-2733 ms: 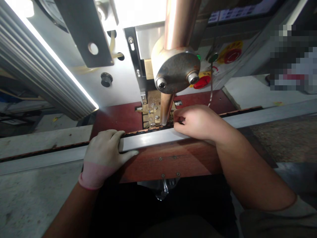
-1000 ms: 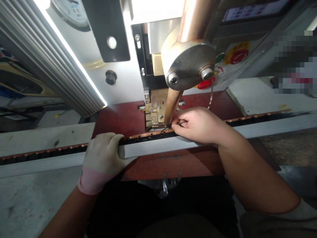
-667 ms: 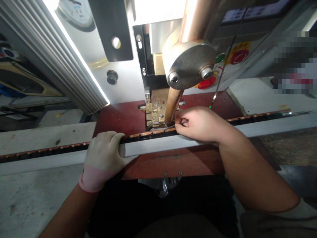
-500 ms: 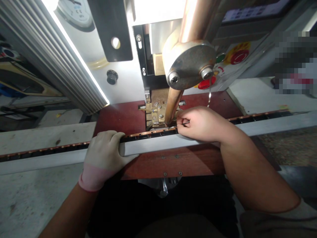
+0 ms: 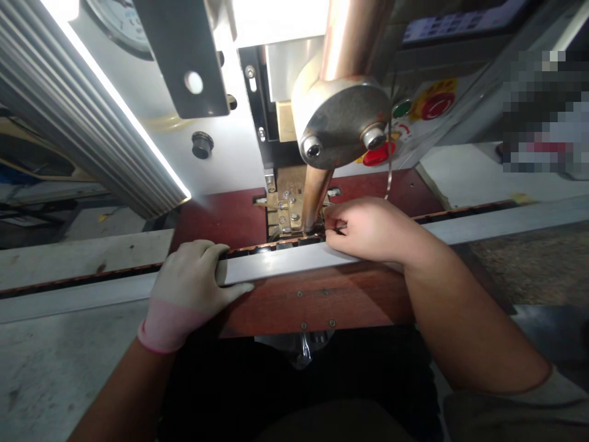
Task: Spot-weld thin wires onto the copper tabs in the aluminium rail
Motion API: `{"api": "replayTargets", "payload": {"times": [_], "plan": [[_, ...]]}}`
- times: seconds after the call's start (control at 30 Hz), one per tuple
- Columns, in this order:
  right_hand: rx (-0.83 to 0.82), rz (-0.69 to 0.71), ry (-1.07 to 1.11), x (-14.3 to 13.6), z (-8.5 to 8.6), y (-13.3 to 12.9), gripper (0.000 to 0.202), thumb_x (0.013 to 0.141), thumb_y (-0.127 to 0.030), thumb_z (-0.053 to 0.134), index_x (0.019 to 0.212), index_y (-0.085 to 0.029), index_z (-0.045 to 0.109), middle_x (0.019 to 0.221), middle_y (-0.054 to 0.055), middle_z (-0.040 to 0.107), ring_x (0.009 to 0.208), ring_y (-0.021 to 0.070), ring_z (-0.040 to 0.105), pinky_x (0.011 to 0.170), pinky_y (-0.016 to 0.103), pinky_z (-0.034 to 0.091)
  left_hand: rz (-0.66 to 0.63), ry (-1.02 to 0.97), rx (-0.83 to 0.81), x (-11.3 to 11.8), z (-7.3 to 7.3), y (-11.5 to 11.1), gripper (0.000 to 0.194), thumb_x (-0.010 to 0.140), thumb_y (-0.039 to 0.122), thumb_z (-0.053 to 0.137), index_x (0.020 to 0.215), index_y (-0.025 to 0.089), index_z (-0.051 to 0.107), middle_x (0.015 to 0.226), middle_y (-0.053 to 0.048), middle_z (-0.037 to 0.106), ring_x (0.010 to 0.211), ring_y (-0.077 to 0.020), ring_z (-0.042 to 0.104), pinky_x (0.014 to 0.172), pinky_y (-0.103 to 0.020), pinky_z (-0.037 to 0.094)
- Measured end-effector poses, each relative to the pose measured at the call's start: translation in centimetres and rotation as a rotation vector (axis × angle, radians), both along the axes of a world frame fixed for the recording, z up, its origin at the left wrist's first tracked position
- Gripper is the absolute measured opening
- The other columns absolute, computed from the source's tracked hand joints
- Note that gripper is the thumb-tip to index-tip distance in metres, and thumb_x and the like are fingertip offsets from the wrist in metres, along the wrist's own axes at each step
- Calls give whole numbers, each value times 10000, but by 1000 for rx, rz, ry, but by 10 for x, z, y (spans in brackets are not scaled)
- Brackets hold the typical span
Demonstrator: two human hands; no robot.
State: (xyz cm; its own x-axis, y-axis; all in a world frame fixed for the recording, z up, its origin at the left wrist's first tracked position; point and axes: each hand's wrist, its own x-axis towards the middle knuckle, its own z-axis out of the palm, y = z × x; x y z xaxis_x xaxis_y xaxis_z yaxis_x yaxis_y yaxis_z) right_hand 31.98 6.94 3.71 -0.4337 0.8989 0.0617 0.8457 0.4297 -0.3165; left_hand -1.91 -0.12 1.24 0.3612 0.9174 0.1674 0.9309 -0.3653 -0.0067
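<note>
My left hand [image 5: 188,282], in a whitish glove with a pink cuff, wraps round a long pale grey rail [image 5: 280,263], its thumb along the near side. A copper-coloured strip with dark gaps [image 5: 248,250] runs along the rail's far edge. My bare right hand [image 5: 368,230] is closed in a pinch at that edge, just right of a copper rod [image 5: 317,196] that slants down from the machine. What its fingertips hold is hidden. Behind the rail, a brass fixture with small screws [image 5: 288,205] sits beside the rod's lower end.
The rail crosses a reddish-brown board [image 5: 317,301] and reaches past both sides. A round metal clamp [image 5: 345,123] hangs above my hands. Red stop button [image 5: 437,105] and green button [image 5: 402,108] are on the right panel. A ribbed metal column with a light strip [image 5: 133,116] stands left.
The camera view has shifted slightly, so the machine's upper parts sit further left. Both hands keep nearly the same place on the rail.
</note>
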Motion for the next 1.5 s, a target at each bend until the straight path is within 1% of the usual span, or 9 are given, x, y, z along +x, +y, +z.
{"api": "replayTargets", "payload": {"times": [0.23, 0.47, 0.73, 0.9, 1.0, 1.17, 1.27, 1.37, 1.5], "plan": [[7, -10, -23, -1, 1, 0, 134, 835, -291, 599, 773, -242, 707, 759, 22, 737, 664, 181, 542, 624, 333, 321, -41, 4, 9, -3, 2, 1, 684, 824, 730, 773, 1215, 177, 679, 1082, -116, 692, 997, -338, 640, 861, -489, 520], [5, -21, -9, 2, -1, 3, 140, 839, -294, 596, 829, -245, 727, 834, 30, 777, 727, 201, 598, 645, 336, 350, -13, 11, 18, 0, 0, 6, 683, 838, 747, 744, 1228, 190, 670, 1117, -125, 710, 1018, -339, 645, 888, -492, 518], [-3, -22, 1, 3, 0, 4, 155, 853, -315, 613, 861, -241, 749, 870, 35, 789, 758, 208, 621, 664, 337, 371, -23, 2, 10, 0, 2, 7, 668, 847, 742, 737, 1224, 194, 675, 1101, -132, 710, 1019, -358, 650, 888, -512, 525], [-9, -20, 24, 3, 1, 3, 169, 855, -311, 618, 877, -232, 766, 881, 41, 803, 751, 202, 624, 665, 331, 391, -37, 23, -9, -1, 3, 8, 676, 836, 716, 768, 1239, 183, 669, 1099, -136, 703, 1012, -358, 650, 896, -505, 527], [-21, -26, 24, 3, 2, 2, 176, 855, -304, 618, 892, -232, 774, 890, 40, 810, 751, 200, 637, 663, 327, 395, -42, 28, -33, -7, 6, 10, 683, 818, 688, 798, 1251, 174, 669, 1113, -141, 699, 1022, -355, 649, 914, -497, 522], [-4, -25, 17, 2, 3, 2, 185, 858, -305, 611, 896, -226, 775, 891, 41, 811, 755, 203, 648, 661, 325, 391, 13, 22, -93, -23, 11, 10, 557, 812, 663, 794, 1154, 231, 711, 1054, -111, 716, 984, -351, 659, 871, -492, 513], [2, -23, 17, 2, 3, 2, 192, 859, -306, 613, 906, -227, 782, 896, 45, 812, 772, 210, 654, 667, 325, 387, 25, -3, -80, -28, 10, 9, 600, 794, 679, 807, 1170, 222, 709, 1061, -121, 721, 1001, -357, 663, 887, -498, 525], [5, 6, 40, 1, 4, 1, 160, 852, -295, 618, 841, -230, 764, 830, 28, 789, 706, 185, 617, 644, 320, 362, 1, -11, -53, -29, 7, 8, 623, 810, 677, 799, 1198, 201, 693, 1096, -137, 726, 1036, -361, 660, 912, -504, 531], [-5, 45, 50, -1, 4, -1, 140, 827, -278, 621, 710, -226, 679, 702, 11, 716, 599, 153, 515, 603, 326, 315, -2, -19, -48, -30, 5, 8, 615, 801, 664, 813, 1202, 213, 691, 1098, -133, 729, 1037, -359, 663, 905, -501, 535]]}}
